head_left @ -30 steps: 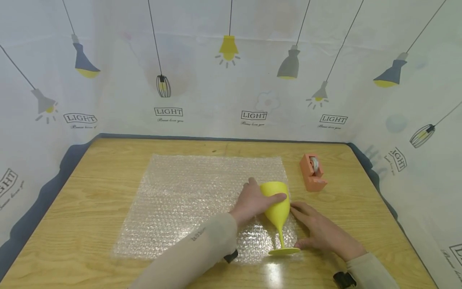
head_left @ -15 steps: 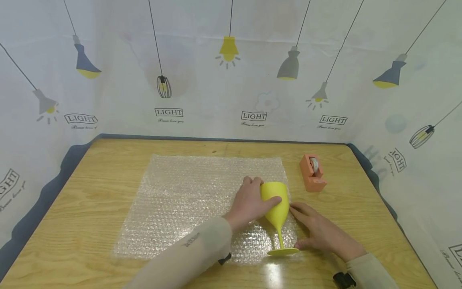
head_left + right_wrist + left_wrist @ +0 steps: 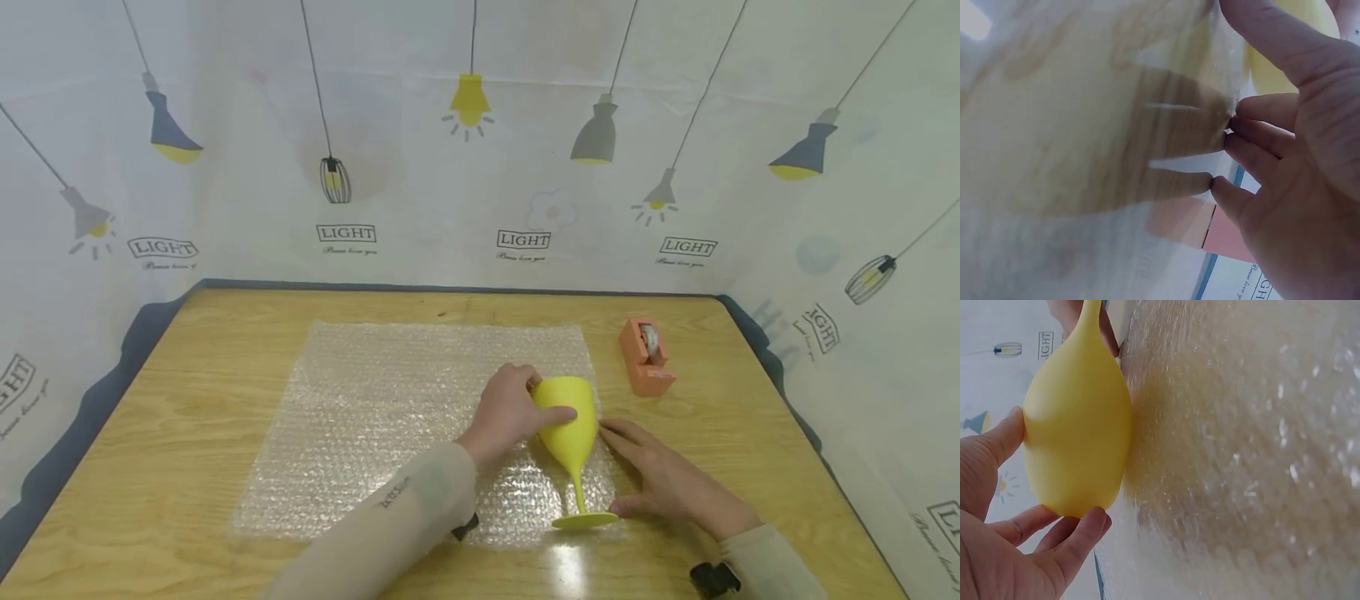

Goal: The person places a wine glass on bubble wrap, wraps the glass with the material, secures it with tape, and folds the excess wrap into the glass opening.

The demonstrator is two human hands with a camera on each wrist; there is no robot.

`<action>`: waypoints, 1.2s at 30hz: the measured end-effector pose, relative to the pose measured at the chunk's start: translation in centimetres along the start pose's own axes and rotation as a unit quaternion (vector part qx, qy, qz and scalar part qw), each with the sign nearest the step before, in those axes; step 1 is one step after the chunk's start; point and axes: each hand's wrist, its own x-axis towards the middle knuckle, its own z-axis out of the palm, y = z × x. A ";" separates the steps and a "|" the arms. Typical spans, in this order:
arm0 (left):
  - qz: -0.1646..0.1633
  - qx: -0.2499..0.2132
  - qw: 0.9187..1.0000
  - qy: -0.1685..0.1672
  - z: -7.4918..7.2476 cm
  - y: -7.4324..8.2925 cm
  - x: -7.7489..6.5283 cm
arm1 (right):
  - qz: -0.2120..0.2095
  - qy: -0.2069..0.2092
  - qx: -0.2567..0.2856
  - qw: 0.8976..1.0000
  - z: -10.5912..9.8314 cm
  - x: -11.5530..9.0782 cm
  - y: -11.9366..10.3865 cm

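A yellow plastic wine glass (image 3: 567, 433) lies on its side on a sheet of bubble wrap (image 3: 375, 400), near the sheet's right edge, with its foot toward me. My left hand (image 3: 504, 415) holds the bowl from the left. In the left wrist view its thumb (image 3: 1010, 432) presses on the bowl's upper side and the fingers (image 3: 1075, 545) reach round the rim. My right hand (image 3: 667, 482) rests beside the glass at the sheet's right edge. Its fingertips (image 3: 1219, 183) touch the tabletop, and the thumb lies near the foot.
An orange tape dispenser (image 3: 647, 357) with a roll of tape stands at the back right of the wooden table (image 3: 150, 433). A pale curtain (image 3: 420, 183) printed with lamps surrounds the table's far edge and sides.
My left hand has slid slightly to the left, its thumb drawing back across the bowl. The glass and my right hand have hardly moved.
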 end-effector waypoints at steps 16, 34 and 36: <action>-0.017 0.031 0.999 -0.005 0.2 0.5 0.3 | 0.007 0.078 0.181 0.980 -0.9 0.4 -0.1; -0.017 0.024 1.000 -0.009 0.4 0.8 0.4 | 0.190 0.036 0.300 0.934 -1.5 1.7 -0.8; -0.019 0.023 1.000 -0.009 0.4 0.8 0.4 | 0.196 0.033 0.293 0.935 -1.5 1.8 -0.8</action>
